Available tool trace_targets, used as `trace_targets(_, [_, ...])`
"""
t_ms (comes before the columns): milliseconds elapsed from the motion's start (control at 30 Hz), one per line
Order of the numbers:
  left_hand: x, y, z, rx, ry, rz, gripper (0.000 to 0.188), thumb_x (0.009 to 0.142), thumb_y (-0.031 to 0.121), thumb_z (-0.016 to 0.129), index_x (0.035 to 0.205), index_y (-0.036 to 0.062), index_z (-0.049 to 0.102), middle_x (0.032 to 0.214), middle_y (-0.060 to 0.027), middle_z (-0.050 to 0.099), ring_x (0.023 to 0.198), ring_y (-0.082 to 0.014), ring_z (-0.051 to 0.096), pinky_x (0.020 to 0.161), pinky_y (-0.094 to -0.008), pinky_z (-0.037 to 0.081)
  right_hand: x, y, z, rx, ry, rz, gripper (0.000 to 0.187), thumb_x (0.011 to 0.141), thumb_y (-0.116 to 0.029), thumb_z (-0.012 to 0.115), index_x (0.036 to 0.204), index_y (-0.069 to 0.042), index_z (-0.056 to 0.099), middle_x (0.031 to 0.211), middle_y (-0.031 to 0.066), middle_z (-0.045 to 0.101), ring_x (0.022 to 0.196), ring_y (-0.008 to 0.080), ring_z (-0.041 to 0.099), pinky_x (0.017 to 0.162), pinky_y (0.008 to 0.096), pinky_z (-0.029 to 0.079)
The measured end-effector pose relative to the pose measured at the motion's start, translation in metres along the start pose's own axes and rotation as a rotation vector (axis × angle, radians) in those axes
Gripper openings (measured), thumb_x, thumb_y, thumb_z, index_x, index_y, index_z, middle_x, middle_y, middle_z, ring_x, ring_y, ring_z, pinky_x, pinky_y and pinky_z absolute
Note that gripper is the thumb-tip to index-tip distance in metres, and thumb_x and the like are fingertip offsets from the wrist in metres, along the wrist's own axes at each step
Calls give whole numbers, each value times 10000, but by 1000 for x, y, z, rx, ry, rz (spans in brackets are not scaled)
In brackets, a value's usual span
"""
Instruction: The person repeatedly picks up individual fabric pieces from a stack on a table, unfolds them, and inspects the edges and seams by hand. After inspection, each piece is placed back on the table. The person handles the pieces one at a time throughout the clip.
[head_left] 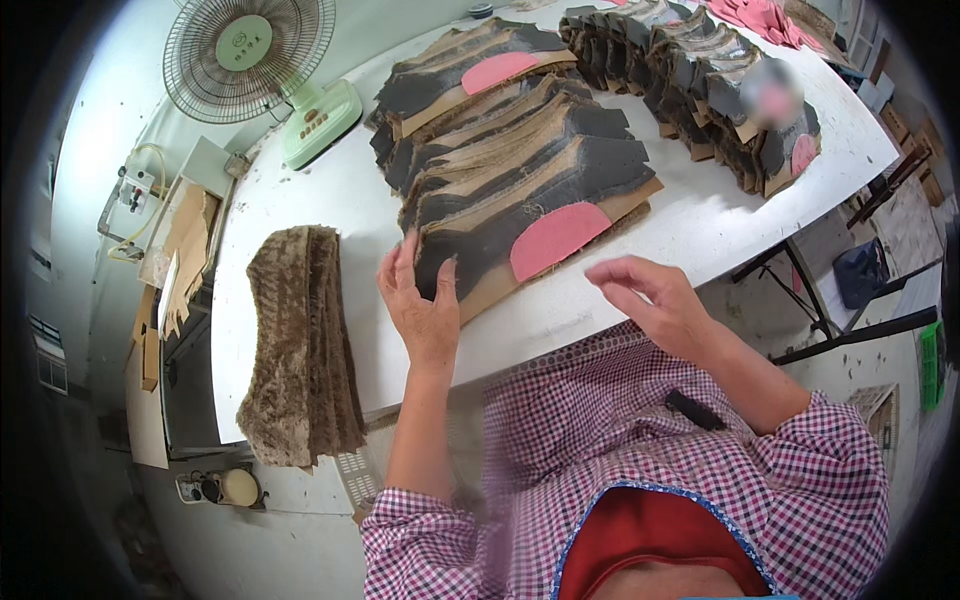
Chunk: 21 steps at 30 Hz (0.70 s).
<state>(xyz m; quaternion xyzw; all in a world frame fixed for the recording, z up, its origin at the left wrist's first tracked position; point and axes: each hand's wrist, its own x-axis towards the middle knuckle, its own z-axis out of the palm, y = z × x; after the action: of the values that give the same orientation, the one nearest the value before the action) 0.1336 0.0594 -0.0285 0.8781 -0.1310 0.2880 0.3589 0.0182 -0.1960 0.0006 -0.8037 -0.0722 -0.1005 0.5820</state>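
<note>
fabric stack (pixel 530 195) lies against partly spread left hand (pixel 422 310), grip unclear; right hand (pixel 658 302) half-open, empty, nearby; white table (pixel 710 225) beneath, fan (pixel 245 50) beyond.

Blurry patch (pixel 771 92) over far-right stack (pixel 690 80), middle stack (pixel 535 175) partly hidden by its own overlap

A pale, brightly lit wall (pixel 85 130) rises beyond the broad white desk (pixel 720 225), where a pale-green wire-caged fan (pixel 243 45) stands. Light grey floor (pixel 850 372) (dotted with dark specks) lies below, with a green plastic crate (pixel 931 365) at far right.
</note>
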Motion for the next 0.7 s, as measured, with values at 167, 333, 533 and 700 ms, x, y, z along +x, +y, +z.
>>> trace_targets(167, [-5,6,-11,4,18,41,245,816,78,710,1034,44,604,1281,-192,475,1177,-345,486,964,-420,430,50,3,27,123,-14,163,380,942,-293,583,1103,49,617,980,121,657,933,167,605,833,288,471])
trace_targets(333, [-41,49,1,-105,-45,431,184,773,-1,715,913,28,600,1021,-169,646,957,-312,625,728,-368,532,66,33,27,343,-59,335,379,960,-308,581,1092,45,622,1021,58,641,983,140,577,873,282,464])
trace_targets(533, [-50,95,4,-401,-298,366,134,830,37,664,949,32,603,936,-143,654,777,-282,653,663,-370,529,56,13,20,30,-106,225,316,905,-272,617,1023,22,631,950,51,641,857,115,576,758,284,474])
trace_targets(700, [1,56,50,-429,-297,150,236,904,59,595,1136,26,569,1001,-193,625,927,-356,624,792,-412,505,41,5,11,246,-51,376,331,859,-167,627,1118,40,614,945,77,649,843,130,592,754,279,479])
